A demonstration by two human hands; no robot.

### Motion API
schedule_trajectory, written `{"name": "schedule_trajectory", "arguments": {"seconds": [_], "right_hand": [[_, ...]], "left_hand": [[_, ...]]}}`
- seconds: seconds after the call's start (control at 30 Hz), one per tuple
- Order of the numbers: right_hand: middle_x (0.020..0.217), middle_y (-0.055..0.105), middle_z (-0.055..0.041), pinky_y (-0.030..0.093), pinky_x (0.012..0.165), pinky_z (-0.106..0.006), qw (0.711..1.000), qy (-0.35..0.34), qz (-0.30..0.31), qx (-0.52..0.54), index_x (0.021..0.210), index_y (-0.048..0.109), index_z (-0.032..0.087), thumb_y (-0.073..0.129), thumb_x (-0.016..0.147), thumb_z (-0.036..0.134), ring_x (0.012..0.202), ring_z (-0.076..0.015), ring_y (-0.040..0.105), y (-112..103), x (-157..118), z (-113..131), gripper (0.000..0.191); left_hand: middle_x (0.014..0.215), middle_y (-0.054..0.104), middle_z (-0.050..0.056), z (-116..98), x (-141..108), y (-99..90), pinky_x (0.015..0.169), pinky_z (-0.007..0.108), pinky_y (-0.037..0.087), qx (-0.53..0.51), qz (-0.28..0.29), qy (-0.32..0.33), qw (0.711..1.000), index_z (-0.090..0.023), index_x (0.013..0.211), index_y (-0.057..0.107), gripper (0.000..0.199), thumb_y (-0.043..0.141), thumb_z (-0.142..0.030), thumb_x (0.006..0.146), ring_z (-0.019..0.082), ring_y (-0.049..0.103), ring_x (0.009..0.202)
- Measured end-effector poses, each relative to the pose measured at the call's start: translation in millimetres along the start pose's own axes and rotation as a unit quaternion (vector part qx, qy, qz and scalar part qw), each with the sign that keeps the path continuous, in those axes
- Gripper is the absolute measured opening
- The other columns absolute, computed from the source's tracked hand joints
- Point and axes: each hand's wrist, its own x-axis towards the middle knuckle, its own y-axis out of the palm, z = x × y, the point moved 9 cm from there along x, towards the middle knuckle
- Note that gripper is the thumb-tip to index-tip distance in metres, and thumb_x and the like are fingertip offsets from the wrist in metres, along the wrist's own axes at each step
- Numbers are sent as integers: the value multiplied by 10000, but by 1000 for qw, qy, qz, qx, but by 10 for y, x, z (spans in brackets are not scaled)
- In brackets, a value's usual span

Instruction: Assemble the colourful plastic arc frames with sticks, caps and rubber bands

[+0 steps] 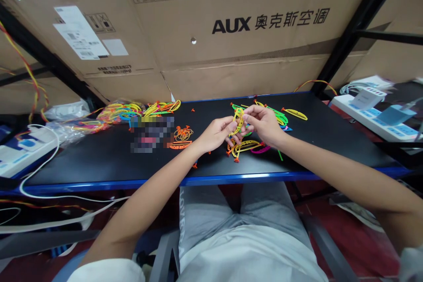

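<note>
A yellow curved plastic piece [238,121] is held up between my two hands, above the black tabletop. My left hand [218,133] pinches its lower left side. The fingers of my right hand [261,124] are closed on its upper right side. Below my hands lie yellow bow-shaped pieces [247,146] with orange tips, and a magenta piece [261,149] beside them. Green curved pieces [279,116] lie behind my right hand, and one yellow bow [295,114] rests farther right.
Orange pieces and rubber bands [183,134] lie left of my hands, beside a pixelated patch. Plastic bags with coloured pieces [115,112] are at the back left. Power strips [373,119] flank the table; a large cardboard box [185,66] stands behind.
</note>
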Motion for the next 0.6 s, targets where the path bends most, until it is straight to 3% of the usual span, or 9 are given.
{"name": "schedule_trajectory", "arguments": {"seconds": [0.17,0.3,0.5,0.6], "right_hand": [[670,627,43,633,515,-272,999,33,17,21,867,631,228,906,742,527,520,-110,633,29,0,-31,425],[632,607,48,587,452,-271,999,27,-8,24,830,627,231,923,712,512,473,-103,578,-58,33,-35,425],[576,561,33,421,376,-283,992,-34,-92,-80,793,635,243,837,772,472,428,-109,458,-430,155,95,306],[608,592,2,391,452,-289,970,-97,-98,-202,716,647,226,800,752,400,499,-117,456,-534,194,270,235]], "left_hand": [[1028,792,140,-33,1,-103,676,300,680,-16,-29,8,999,-159,1104,627,663,603,-797,925,248,823,909],[1059,817,156,-123,-14,-291,681,310,674,-18,-73,19,997,-171,1230,605,710,599,-809,919,268,828,944],[830,786,96,-173,-184,-1041,557,258,571,128,-230,41,964,-162,1049,652,586,529,-731,985,176,760,652],[797,769,81,-121,-300,-1374,678,296,579,300,-249,2,921,-170,892,679,425,617,-583,968,176,733,680]]}}
